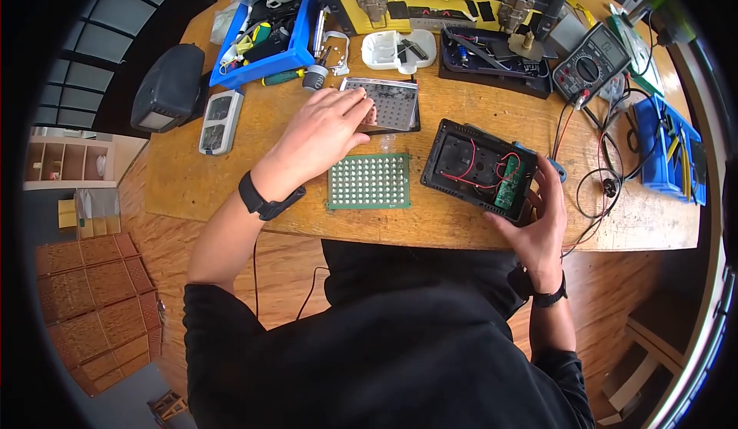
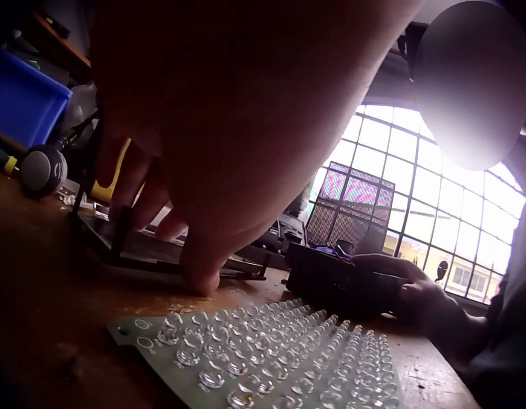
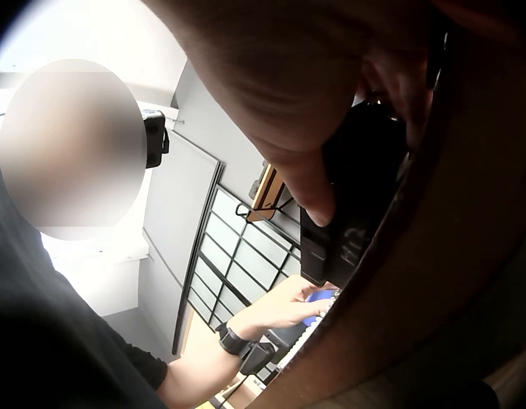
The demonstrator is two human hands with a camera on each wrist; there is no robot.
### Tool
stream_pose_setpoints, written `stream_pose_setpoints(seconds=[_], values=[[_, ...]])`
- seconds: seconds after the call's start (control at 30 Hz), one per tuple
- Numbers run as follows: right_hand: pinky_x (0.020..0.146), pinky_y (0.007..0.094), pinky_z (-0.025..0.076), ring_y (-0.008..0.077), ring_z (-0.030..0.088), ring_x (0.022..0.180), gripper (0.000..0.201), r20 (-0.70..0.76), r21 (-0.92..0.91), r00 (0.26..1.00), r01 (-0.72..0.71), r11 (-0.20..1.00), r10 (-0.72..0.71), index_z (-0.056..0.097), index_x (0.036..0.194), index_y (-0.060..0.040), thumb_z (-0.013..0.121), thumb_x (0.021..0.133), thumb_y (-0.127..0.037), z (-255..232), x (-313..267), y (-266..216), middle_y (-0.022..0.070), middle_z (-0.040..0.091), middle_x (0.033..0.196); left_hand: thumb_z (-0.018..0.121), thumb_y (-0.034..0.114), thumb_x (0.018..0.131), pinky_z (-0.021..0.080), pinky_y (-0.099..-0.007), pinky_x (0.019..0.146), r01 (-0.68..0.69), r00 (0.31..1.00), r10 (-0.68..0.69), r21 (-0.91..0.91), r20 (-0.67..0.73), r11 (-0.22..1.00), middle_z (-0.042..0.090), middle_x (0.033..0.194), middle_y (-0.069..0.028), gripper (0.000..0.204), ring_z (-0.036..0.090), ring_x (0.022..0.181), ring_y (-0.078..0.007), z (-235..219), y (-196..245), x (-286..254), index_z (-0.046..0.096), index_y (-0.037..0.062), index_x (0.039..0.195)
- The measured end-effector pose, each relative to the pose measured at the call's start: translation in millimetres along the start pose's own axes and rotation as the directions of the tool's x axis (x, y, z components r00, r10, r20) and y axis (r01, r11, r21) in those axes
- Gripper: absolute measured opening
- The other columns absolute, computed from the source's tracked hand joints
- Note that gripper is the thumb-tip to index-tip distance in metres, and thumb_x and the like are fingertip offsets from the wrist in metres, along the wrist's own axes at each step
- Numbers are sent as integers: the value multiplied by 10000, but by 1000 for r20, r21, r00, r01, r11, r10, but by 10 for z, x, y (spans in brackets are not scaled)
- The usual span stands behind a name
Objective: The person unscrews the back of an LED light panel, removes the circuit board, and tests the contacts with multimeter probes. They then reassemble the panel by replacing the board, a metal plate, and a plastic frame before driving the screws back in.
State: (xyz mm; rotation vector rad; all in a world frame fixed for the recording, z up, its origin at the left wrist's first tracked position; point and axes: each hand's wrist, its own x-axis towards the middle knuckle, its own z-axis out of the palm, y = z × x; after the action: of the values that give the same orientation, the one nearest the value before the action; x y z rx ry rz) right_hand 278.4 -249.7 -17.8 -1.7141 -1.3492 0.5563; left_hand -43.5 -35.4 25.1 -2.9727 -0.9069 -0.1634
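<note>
Gripping the black housing [image 1: 478, 169] at its near right corner with the right hand [image 1: 538, 221], red wires and green board showing inside. Resting on the perforated reflector panel [image 1: 388, 106], left hand [image 1: 327, 133] with fingers spread flat. Lying between them on the wooden table [image 1: 192, 175], green LED board [image 1: 370, 181], just beside the housing.
</note>
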Motion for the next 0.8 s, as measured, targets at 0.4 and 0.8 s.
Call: stream_pose_setpoints(seconds=[0.4, 0.8], values=[[1100, 427, 609, 287, 611, 1422, 1171, 16, -2, 999, 29, 1000, -29, 412, 1644, -31, 1022, 646, 21, 7, 6, -9, 179, 604, 1523, 888, 228, 834, 591, -437, 921, 88, 995, -90, -78, -32, 993, 738, 1124, -124, 423, 713, 1049, -342, 19, 56, 14, 790, 23, 1191], [1084, 425, 622, 302, 676, 1347, 1145, 30, 110, 999, 23, 994, -26, 436, 1625, -41, 1042, 653, -25, 49, -1, 71, 193, 600, 1521, 960, 278, 761, 453, -502, 1204, 127, 992, -123, -144, 33, 981, 634, 1521, -147, 589, 576, 1420, -390, -57, -176, 127, 712, 105, 1266]])
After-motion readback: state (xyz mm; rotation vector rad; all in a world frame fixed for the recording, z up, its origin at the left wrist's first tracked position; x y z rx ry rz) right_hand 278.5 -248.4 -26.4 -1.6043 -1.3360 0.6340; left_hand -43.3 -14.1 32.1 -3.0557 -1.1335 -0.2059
